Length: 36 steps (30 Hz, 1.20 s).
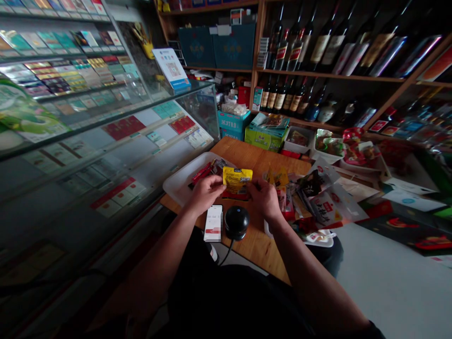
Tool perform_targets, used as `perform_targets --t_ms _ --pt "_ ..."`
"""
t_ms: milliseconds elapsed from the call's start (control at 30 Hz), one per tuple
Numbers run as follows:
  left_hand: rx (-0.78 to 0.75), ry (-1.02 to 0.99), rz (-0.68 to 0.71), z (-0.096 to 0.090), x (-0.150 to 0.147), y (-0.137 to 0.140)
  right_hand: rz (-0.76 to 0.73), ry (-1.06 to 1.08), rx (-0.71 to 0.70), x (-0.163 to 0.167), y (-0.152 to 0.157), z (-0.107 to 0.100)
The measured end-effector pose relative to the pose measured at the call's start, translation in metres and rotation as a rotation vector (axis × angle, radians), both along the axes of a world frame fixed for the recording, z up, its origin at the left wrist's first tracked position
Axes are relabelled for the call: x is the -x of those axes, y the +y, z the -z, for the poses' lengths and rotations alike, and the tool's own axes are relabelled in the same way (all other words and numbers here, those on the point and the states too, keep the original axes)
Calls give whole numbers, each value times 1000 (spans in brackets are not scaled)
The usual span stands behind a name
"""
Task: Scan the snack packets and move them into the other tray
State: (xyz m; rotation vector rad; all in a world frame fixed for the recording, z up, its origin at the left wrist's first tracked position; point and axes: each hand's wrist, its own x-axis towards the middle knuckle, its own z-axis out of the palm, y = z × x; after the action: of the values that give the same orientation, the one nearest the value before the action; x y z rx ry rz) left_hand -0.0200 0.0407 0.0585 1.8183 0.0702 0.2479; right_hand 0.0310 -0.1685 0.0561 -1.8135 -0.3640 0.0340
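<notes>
A small yellow snack packet [238, 178] with dark printing is stretched out between my hands above the wooden table. My left hand [207, 192] pinches its left edge between thumb and fingers. On the other side, my right hand [264, 197] grips the packet's right edge. Just below the packet stands a round black scanner-like device [237, 222] with a cable. A white-screened phone [213, 223] lies beside it. Behind my left hand, a white tray [173, 181] holds red and dark packets. More snack packets [326, 202] are heaped to the right of my right hand.
The wooden table [226, 149] stands against a glass display counter [197, 110] on the left. Boxes, including a green carton [264, 136], sit behind it. Wine bottles [321, 47] line the shelves at the back. A white tray [326, 239] juts out at the table's right edge.
</notes>
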Motion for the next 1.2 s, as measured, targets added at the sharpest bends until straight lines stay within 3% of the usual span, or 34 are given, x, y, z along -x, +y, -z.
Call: perform_targets --t_ms 200,533,967,1200 --pt "-54 -2 -24 25 -8 -5 -30 -17 93 -4 -10 10" --pt "-120 5 -58 42 -26 -13 -5 -75 253 -9 -18 37" --pt "-171 -14 -47 71 -26 -2 -12 -119 402 -9 -9 49" --pt "-80 73 -103 76 -26 -2 -33 -92 439 -10 -6 62"
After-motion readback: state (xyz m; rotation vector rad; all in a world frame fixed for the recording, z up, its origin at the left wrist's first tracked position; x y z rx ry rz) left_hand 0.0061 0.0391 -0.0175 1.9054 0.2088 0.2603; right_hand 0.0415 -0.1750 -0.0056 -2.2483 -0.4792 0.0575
